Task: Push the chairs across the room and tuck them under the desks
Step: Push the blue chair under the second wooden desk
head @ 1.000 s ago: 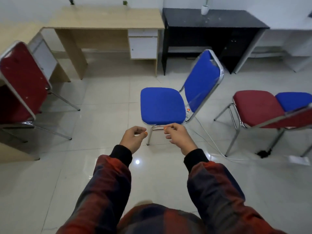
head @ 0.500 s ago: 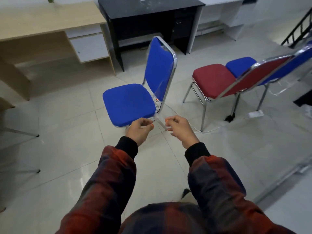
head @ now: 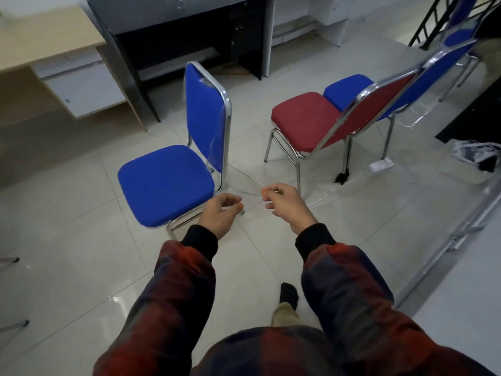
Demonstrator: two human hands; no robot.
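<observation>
A blue chair (head: 165, 183) with a chrome frame stands on the tiled floor just ahead of me, seat toward me and backrest toward the black desk (head: 173, 20). My left hand (head: 219, 213) hovers by the seat's near right corner, fingers loosely curled, touching nothing. My right hand (head: 284, 204) hangs in the air to the right of that chair, fingers curled in with the thumb on the index finger, holding nothing. A red chair (head: 306, 120) and a second blue chair (head: 349, 88) stand side by side to the right. A light wooden desk (head: 46, 42) is at the far left.
A white cable (head: 333, 189) runs over the floor to a power strip (head: 381, 165) behind the red chair. A black stair railing (head: 431, 20) is at the top right. Chair legs (head: 10, 259) show at the left edge. My foot (head: 288, 294) is on the tiles below.
My view has swung right and moved closer: the blue chair now sits left of my hands, and the red and blue chairs have come toward the middle. Both hands stay curled and hold nothing.
</observation>
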